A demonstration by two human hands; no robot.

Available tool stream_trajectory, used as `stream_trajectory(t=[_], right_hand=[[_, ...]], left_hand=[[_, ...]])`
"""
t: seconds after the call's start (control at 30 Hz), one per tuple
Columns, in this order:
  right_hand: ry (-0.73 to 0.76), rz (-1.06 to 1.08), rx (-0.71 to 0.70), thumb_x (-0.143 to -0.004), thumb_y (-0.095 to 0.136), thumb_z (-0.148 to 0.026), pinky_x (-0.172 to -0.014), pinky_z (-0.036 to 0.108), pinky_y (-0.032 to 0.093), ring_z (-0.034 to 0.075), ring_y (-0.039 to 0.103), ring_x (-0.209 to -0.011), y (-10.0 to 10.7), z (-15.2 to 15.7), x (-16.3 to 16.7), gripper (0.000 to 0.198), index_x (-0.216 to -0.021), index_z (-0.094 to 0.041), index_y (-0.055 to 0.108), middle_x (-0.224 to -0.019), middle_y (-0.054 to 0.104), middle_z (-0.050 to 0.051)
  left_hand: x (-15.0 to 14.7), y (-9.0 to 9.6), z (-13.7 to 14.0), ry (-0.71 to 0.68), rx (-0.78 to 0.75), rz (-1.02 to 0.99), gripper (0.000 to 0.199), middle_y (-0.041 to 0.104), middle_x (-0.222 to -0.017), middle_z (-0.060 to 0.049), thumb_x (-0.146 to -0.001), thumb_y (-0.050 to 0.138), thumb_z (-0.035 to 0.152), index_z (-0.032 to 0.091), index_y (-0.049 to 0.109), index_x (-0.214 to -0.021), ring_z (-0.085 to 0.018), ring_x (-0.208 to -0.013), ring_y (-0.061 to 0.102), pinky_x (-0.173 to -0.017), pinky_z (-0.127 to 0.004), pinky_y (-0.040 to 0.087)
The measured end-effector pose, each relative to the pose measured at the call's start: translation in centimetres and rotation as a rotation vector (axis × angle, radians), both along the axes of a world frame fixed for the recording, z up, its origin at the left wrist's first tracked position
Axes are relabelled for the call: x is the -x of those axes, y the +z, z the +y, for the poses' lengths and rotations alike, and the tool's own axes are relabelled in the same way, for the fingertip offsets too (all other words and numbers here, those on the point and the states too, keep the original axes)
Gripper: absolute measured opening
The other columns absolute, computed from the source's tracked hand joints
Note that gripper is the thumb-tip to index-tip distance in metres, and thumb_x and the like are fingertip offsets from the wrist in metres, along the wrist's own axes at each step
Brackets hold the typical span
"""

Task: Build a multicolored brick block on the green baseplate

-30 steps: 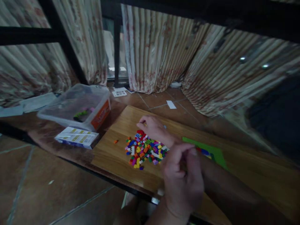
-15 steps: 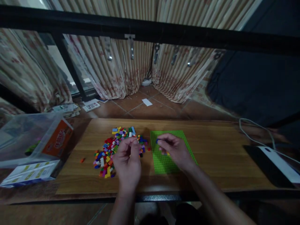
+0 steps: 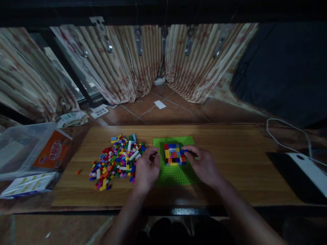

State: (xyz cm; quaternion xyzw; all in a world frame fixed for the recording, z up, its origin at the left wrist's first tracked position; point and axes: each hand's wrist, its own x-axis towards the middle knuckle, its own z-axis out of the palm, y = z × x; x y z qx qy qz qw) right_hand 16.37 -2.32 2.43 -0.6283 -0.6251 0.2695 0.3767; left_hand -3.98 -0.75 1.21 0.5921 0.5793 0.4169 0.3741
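Lettering (image 3: 55, 150), white and blurred, on orange bin label (image 3: 52, 151) beyond loose bricks (image 3: 113, 159).

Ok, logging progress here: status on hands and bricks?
Right hand pinching blue brick beside assembled bricks. Left hand over left edge of green baseplate, grip unclear. Loose bricks piled further left.

Picture dim, greyish. Paler light at window (image 3: 61, 69), upper left. Soft shadow on green plate (image 3: 173, 177) near right hand (image 3: 204, 166). Small glare along front edge of surface (image 3: 189, 211). Fine details soft, sides stretched.
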Motion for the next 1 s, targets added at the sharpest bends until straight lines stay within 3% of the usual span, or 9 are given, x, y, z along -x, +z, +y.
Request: stream_trajectory(t=[0.27, 0.4, 0.57, 0.83, 1.0], right_hand=[[0.149, 0.130, -0.053, -0.088, 0.058, -0.028, -0.084, 0.034, 0.051, 0.019, 0.067, -0.090, -1.4, 0.1, 0.6, 0.016, -0.095, -0.024, 0.072, -0.097, 0.072, 0.003], [0.210, 0.199, -0.056, -0.087, 0.059, -0.026, -0.085, 0.034, 0.050, 0.019, 0.065, -0.092, -1.8, 0.3, 1.2, 0.014, -0.090, -0.024, 0.072, -0.095, 0.070, 0.004], [0.235, 0.206, -0.048, -0.083, 0.062, -0.019, -0.086, 0.034, 0.051, 0.018, 0.065, -0.095, -2.2, 0.0, 2.3, 0.020, -0.099, -0.025, 0.070, -0.102, 0.069, 0.003], [0.219, -0.045, -0.177, -0.080, 0.065, -0.012, -0.087, 0.040, 0.049, 0.023, 0.059, -0.096, -2.7, -0.1, 3.1, 0.021, -0.097, -0.025, 0.069, -0.094, 0.071, 0.003], [0.219, -0.074, -0.211, -0.081, 0.065, -0.011, -0.086, 0.039, 0.049, 0.022, 0.058, -0.095, -2.5, -0.2, 3.2, 0.022, -0.098, -0.024, 0.068, -0.094, 0.071, 0.003]], left_hand=[[-1.2, -0.8, 0.7, -0.099, 0.094, 0.068, 0.022, 0.071, -0.094, -0.007, -0.084, 0.054, 0.024, 0.015, 0.066, -0.100, -0.018, -0.085, 0.066, -0.077, -0.028, 0.049], [-1.2, -0.8, 0.8, -0.129, 0.152, 0.037, 0.022, 0.071, -0.090, -0.006, -0.084, 0.053, 0.023, 0.015, 0.067, -0.099, -0.017, -0.080, 0.065, -0.072, -0.026, 0.048], [-0.6, -0.9, 0.8, -0.170, 0.199, 0.066, 0.024, 0.069, -0.083, -0.004, -0.084, 0.051, 0.024, 0.016, 0.067, -0.101, -0.015, -0.070, 0.062, -0.064, -0.026, 0.046], [-0.5, -0.9, 0.5, -0.220, 0.172, 0.107, 0.019, 0.069, -0.086, -0.005, -0.083, 0.054, 0.022, 0.016, 0.068, -0.095, -0.016, -0.079, 0.062, -0.070, -0.026, 0.046], [-0.5, -1.0, 0.4, -0.220, 0.177, 0.096, 0.021, 0.069, -0.085, -0.005, -0.084, 0.053, 0.023, 0.015, 0.067, -0.096, -0.016, -0.075, 0.062, -0.068, -0.026, 0.046]])
